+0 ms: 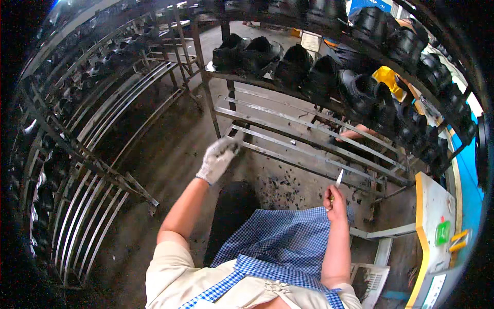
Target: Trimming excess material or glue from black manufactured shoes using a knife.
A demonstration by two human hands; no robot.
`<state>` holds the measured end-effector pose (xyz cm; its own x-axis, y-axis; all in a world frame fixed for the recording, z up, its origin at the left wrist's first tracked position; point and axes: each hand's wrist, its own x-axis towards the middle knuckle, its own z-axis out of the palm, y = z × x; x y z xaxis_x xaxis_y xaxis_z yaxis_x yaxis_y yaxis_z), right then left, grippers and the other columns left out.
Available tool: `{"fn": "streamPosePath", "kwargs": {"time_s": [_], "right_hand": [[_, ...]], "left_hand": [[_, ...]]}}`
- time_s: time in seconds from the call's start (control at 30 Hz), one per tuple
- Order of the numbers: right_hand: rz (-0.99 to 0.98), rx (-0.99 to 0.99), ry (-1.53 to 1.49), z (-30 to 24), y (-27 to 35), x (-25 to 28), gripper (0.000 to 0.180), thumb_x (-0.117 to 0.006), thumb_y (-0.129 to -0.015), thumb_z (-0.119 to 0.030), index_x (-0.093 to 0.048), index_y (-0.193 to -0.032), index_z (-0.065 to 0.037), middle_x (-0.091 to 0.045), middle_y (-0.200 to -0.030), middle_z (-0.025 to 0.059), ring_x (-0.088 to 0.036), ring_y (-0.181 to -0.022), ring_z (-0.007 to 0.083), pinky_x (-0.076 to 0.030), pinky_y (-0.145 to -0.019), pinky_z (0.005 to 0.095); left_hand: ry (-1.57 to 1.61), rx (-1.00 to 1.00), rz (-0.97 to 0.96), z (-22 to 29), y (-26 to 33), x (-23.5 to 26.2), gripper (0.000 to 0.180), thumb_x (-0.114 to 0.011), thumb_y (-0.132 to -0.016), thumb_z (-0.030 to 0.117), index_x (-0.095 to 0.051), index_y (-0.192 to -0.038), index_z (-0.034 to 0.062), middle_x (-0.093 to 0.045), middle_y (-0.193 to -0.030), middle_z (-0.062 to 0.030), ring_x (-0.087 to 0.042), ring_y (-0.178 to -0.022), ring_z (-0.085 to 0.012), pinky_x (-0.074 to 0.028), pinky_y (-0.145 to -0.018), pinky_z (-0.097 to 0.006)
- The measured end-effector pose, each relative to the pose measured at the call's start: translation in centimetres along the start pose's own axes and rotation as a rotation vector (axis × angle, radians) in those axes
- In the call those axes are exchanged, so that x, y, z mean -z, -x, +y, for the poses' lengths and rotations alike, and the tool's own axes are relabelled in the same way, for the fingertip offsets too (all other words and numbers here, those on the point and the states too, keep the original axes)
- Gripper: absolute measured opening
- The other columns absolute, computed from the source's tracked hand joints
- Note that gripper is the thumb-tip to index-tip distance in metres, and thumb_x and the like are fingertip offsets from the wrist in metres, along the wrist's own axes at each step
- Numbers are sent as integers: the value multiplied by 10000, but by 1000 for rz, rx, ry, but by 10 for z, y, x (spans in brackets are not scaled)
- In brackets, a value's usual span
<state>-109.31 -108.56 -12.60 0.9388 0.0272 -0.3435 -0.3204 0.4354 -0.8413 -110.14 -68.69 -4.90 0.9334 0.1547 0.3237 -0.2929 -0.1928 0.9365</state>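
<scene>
Below the shoe rack point(309, 110), right hand point(335, 202) fingers pinch a blade point(339, 178); gloved left hand point(220, 156) curls loosely.

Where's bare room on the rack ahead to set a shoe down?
The slatted lower shelf, under the row of black shoes and just past the gloved left hand, is bare. The upper shelf is crowded end to end. The right hand holds a small blade.

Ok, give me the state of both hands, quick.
Left hand: gloved, raised toward the metal rack, fingers curled, holding nothing visible.
Right hand: bare, closed on a small knife.
</scene>
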Motion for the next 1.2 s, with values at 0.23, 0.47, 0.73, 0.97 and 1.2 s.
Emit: {"fn": "streamPosePath", "kwargs": {"time_s": [0.23,0.47,0.73,0.97,1.2], "right_hand": [[155,-164,80,63,-53,31,166,-558,-900,-257,-568,-867,-95,-523,-633,-9,-408,-406,77,-281,-348,213],[-175,-106,562,79,-42,20,209,-565,-893,-259,-593,-952,-61,-582,-685,6,-457,-497,72,-366,-442,221],[-227,-45,694,65,-39,11,236,-559,-893,-250,-591,-957,-25,-604,-700,8,-463,-533,64,-370,-486,230],[-347,-107,610,68,-38,5,193,-566,-895,-229,-590,-912,-38,-551,-665,-10,-473,-565,67,-357,-498,233],[-323,3,881,73,-35,15,316,-550,-900,-339,-634,-994,-49,-564,-707,-7,-475,-566,65,-379,-515,230]], "left_hand": [[-272,-465,210,58,-126,11,422,-464,-738,-88,-584,-1117,54,-588,-1102,-102,-561,-1068,-200,-427,-949,-304],[-1247,-661,381,111,-240,35,379,-604,-782,225,-579,-1146,124,-588,-1111,-135,-530,-1079,-325,-434,-922,-392],[-1894,-29,-232,156,-268,15,460,-538,-775,468,-648,-1072,134,-646,-1086,-122,-608,-1016,-274,-437,-863,-408],[-891,-10,354,126,-220,51,320,-602,-802,351,-656,-981,91,-663,-797,-113,-633,-740,-237,-476,-664,-340],[-360,-277,399,120,-93,34,346,-492,-877,45,-530,-1218,4,-541,-1213,-205,-531,-1125,-327,-422,-939,-353]]}}
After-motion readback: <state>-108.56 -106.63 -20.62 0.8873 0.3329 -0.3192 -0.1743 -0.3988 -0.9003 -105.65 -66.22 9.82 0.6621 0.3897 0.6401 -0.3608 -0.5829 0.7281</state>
